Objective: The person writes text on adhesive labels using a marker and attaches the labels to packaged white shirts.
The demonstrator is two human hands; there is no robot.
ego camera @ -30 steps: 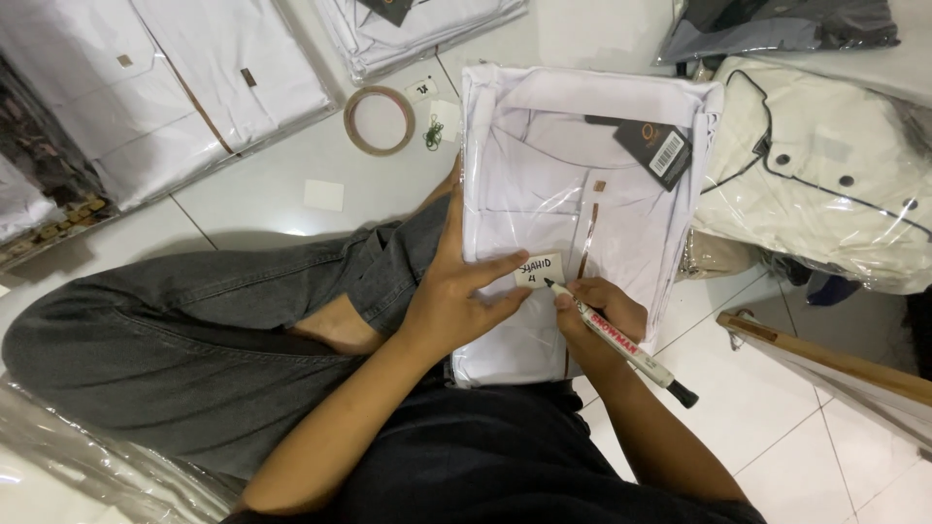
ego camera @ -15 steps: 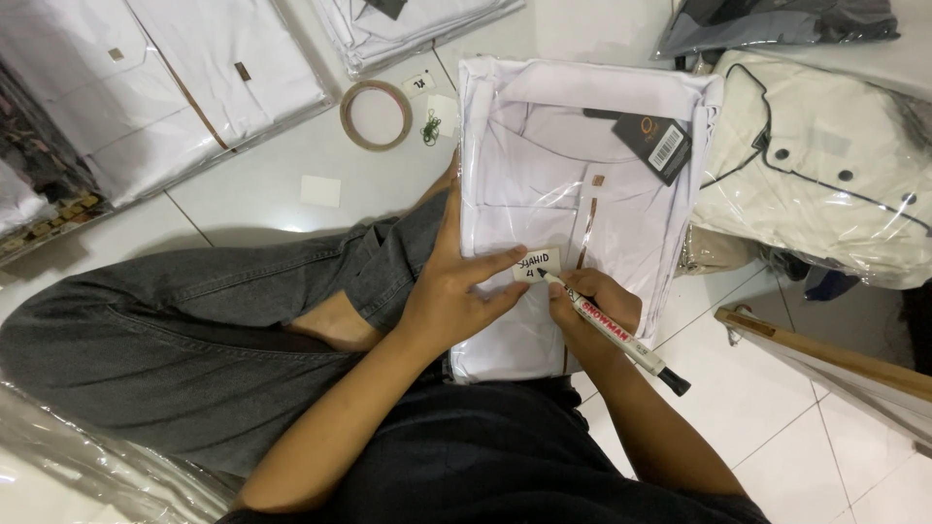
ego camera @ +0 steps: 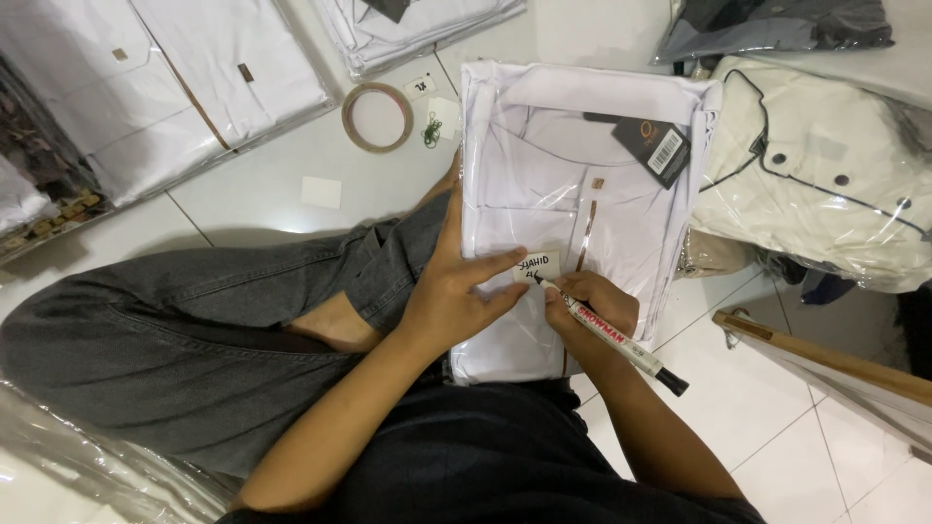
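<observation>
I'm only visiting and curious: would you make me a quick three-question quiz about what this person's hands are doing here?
1. True or false: the right hand holds a marker.
2. What does the left hand press on? A) the tape roll B) the small label on the bagged white shirt C) the cream garment
3. Fill in: the marker's tip touches the ____.

Key: 1 true; 2 B; 3 label.
</observation>
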